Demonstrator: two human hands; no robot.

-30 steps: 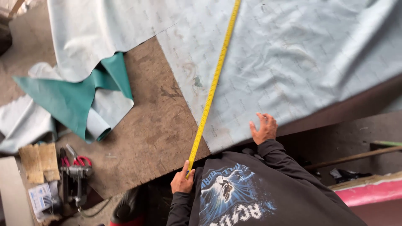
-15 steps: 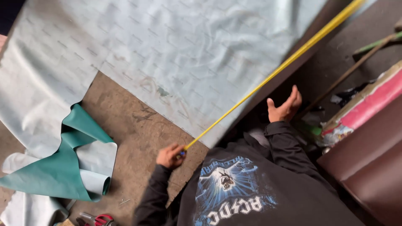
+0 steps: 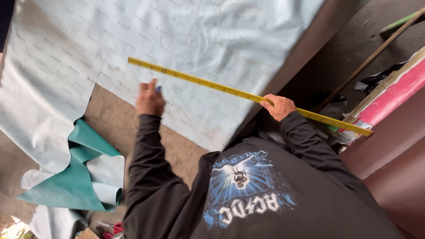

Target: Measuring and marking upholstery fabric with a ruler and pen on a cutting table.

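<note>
A long yellow measuring ruler (image 3: 208,82) lies slantwise across a pale grey sheet of material (image 3: 177,40) spread on the floor. My right hand (image 3: 278,106) grips the ruler near the sheet's right edge and presses it down. My left hand (image 3: 149,98) is blurred. It hovers on the sheet just below the ruler's far end, its fingers closed around a small blue thing (image 3: 158,88) that I cannot identify. Both arms are in dark long sleeves.
A teal offcut (image 3: 75,177) with a pale underside lies curled on the brown floor (image 3: 119,119) at the lower left. Red-handled tools (image 3: 116,228) peek in at the bottom edge. A wooden stick (image 3: 376,53), a pink board (image 3: 394,93) and dark brown rolls (image 3: 398,168) crowd the right side.
The ruler has swung from the sheet's edge to lie across the sheet. My right hand has taken hold of it. My left hand let go of its end and moved up onto the sheet.
</note>
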